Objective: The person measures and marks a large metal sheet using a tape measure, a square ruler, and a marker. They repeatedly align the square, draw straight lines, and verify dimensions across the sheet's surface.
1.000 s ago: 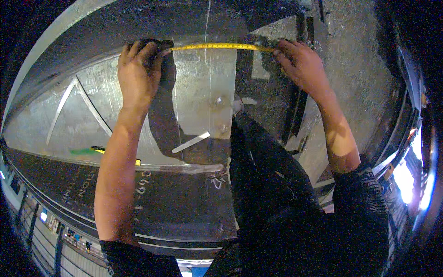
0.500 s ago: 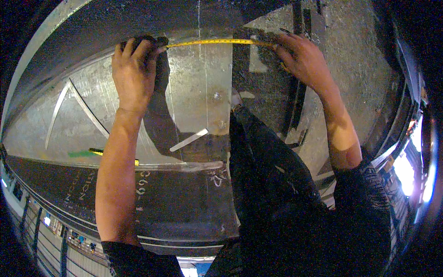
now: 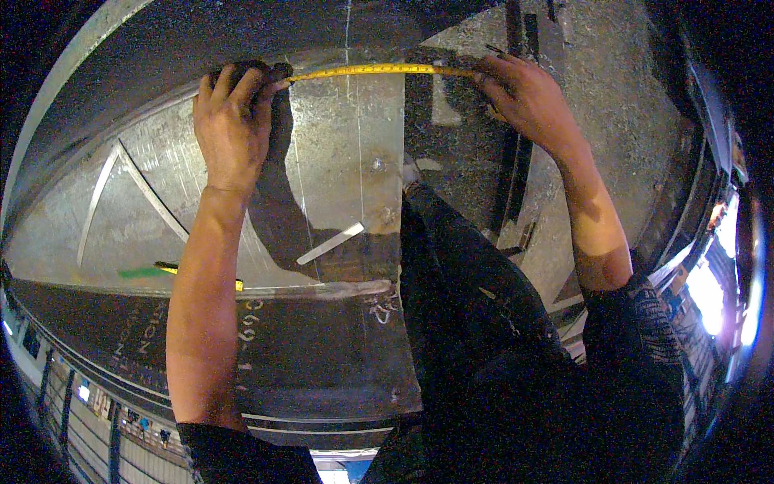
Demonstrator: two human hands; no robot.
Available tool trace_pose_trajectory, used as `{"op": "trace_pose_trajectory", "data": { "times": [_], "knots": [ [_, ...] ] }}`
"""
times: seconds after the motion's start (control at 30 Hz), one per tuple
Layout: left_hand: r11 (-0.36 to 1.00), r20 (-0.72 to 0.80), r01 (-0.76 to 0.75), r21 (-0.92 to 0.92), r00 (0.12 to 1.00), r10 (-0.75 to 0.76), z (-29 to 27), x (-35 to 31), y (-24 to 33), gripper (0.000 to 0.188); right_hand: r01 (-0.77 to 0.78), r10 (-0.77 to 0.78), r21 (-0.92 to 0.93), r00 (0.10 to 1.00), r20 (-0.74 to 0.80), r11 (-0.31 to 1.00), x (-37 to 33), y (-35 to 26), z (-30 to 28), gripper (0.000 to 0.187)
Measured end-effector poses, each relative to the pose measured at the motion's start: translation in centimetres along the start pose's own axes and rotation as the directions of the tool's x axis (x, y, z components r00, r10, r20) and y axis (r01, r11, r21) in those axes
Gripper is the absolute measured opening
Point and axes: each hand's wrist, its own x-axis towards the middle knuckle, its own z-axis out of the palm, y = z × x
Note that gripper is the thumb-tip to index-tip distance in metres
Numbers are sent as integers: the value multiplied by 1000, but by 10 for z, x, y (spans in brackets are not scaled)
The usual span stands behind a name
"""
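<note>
A yellow tape measure blade (image 3: 379,70) stretches from hand to hand across the far part of a grey metal plate (image 3: 347,177) and past its right edge. My left hand (image 3: 230,133) is closed with its fingertips at the blade's left end, pressed near the plate's far edge. At the other end my right hand (image 3: 526,103) pinches the blade with curled fingers. A thin dark stick, perhaps a pen or marker (image 3: 498,54), pokes out above its fingers. The tape's case is hidden, if it is there.
A pale flat strip (image 3: 330,244) lies on the plate. Left of my left forearm rests a thin V-shaped metal strip (image 3: 149,187). A yellow and black object (image 3: 239,285) is partly under that forearm. My dark-clad leg (image 3: 476,266) stands right of the plate; railings (image 3: 89,411) show lower left.
The right end of the tape blade and my right hand have shifted very slightly up and left. My left hand stays in place at the blade's other end.
</note>
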Motion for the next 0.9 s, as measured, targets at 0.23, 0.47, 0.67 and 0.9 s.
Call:
{"op": "trace_pose_trajectory", "data": {
  "times": [0.23,0.47,0.67,0.9],
  "knots": [
    [1000,-29,-26,-17,999,26,-2,1,0,17,-44,45,-11,995,92,999,2,-6,-6,30],
    [999,-20,-28,-39,999,27,-1,3,2,15,13,-13,-14,1000,-20,1000,0,1,2,29],
    [999,-54,-36,-22,998,34,1,1,0,17,-33,33,-4,996,80,999,2,-7,-6,28],
    [999,-62,-29,-29,998,28,-2,0,0,17,-63,63,-7,992,113,998,3,-8,-6,31]
  ]
}}
